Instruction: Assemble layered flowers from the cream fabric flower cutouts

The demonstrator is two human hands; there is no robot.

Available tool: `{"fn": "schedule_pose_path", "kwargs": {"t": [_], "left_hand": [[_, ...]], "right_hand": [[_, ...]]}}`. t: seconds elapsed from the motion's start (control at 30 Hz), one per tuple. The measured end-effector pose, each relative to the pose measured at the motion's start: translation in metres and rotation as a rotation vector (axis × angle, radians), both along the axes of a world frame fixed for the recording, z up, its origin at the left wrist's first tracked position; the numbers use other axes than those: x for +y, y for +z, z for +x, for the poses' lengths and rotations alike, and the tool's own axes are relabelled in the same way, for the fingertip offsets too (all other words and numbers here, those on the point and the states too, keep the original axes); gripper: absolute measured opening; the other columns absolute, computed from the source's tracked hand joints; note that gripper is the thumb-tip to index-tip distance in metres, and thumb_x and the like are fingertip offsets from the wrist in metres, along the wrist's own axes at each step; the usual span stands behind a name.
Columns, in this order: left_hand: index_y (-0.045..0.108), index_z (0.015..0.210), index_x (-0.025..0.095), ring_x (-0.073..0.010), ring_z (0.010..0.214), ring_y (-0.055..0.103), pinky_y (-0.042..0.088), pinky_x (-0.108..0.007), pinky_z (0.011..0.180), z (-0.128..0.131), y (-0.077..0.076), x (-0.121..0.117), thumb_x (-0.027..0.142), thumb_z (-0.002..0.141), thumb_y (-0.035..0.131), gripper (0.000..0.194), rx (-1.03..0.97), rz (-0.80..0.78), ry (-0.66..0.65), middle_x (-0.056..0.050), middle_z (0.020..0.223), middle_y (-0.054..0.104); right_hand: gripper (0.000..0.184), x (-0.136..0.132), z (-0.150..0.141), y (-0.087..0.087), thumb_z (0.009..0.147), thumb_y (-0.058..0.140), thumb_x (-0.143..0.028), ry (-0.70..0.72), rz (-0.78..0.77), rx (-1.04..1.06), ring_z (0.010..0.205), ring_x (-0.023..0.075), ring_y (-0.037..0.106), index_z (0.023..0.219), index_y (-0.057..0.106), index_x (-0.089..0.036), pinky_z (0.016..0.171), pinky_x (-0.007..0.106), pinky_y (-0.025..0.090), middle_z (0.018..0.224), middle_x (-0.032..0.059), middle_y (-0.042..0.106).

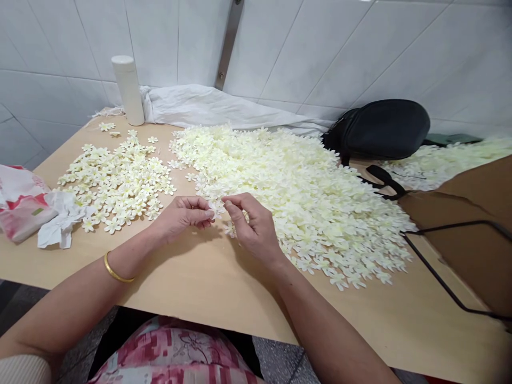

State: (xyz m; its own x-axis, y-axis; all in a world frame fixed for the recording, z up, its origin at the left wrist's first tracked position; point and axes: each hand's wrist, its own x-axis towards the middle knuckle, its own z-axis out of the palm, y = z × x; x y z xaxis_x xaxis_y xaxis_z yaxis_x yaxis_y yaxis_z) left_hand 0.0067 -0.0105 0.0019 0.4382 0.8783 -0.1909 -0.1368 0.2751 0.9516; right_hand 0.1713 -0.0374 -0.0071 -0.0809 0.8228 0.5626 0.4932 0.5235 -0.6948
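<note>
- Head view: I see two bare hands, with the left hand (182, 217) pinching one white flower piece (212, 207) between finger and thumb. That grip is narrow, likely because the piece is small and thin.
- The right hand (258, 229) is just beside it, with finger and thumb tips close together. I cannot tell if this grip has hold of anything.
- From here, I count one gold bracelet (117, 271), on the left arm.
- I see three heaps of pale flowers, with far too many flowers to count. The small heap (116, 178) is on the left and the big heap (280, 181) is on the right. I think they sit like that so both are easy to reach. A few flowers lie loose between them.
- The third heap (452, 154) is far right, behind one brown board (476, 213).
- At the left edge of the surface (200, 290) I see one red and white bag (22, 213) and one crumpled paper (64, 216) by it.
- At the back are one white bottle (130, 93), standing up, one white cloth (192, 104) and one black bag (388, 128). Maybe they are by the wall to leave room for the flowers.
</note>
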Motion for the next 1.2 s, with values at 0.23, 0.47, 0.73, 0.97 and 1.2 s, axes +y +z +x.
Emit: {"fn": "schedule_pose_path", "kwargs": {"t": [0.23,0.47,0.73,0.97,1.2], "left_hand": [[0.063,0.064,0.012,-0.0083,0.052,0.051,0.040,-0.023,0.055,0.001,0.001,-0.002,0.024,0.065,0.069,0.013,0.057,0.064,-0.068,-0.001,0.057,0.059],[0.063,0.060,0.011,-0.0070,0.050,0.048,0.037,-0.022,0.054,0.003,0.003,-0.001,0.021,0.065,0.068,0.012,0.082,0.051,-0.033,-0.002,0.055,0.058],[0.066,0.071,0.012,-0.0079,0.055,0.054,0.041,-0.021,0.057,-0.001,-0.005,0.003,0.027,0.063,0.074,0.019,-0.029,-0.064,-0.004,-0.003,0.063,0.063],[0.063,0.066,0.013,-0.0074,0.052,0.050,0.039,-0.021,0.055,0.000,-0.003,0.002,0.026,0.063,0.074,0.018,0.056,-0.017,-0.020,-0.001,0.058,0.058],[0.062,0.063,0.013,-0.0070,0.050,0.048,0.037,-0.021,0.053,0.001,-0.001,0.001,0.024,0.062,0.071,0.014,0.084,0.000,0.014,0.000,0.055,0.057]], "right_hand": [[0.022,0.000,-0.001,0.003,0.082,0.051,-0.034,0.210,-0.481,0.278,0.057,0.0092,0.043,0.067,0.052,-0.018,0.056,0.023,0.035,0.061,-0.0032,0.049],[0.033,0.005,0.001,-0.005,0.076,0.057,-0.046,0.240,-0.628,0.511,0.059,0.0082,0.042,0.062,0.046,-0.018,0.057,0.022,0.034,0.061,-0.0044,0.045],[0.033,0.007,0.000,-0.002,0.069,0.064,-0.047,0.234,-0.668,0.569,0.058,0.0082,0.044,0.061,0.049,-0.018,0.055,0.021,0.036,0.059,-0.0044,0.047],[0.033,0.003,-0.001,0.000,0.073,0.060,-0.048,0.208,-0.631,0.429,0.057,0.0090,0.044,0.062,0.049,-0.019,0.054,0.022,0.036,0.059,-0.0038,0.047],[0.022,0.006,-0.002,-0.004,0.083,0.046,-0.036,0.115,-0.538,0.297,0.058,0.0112,0.048,0.067,0.047,-0.020,0.056,0.024,0.037,0.061,-0.0023,0.049]]}}
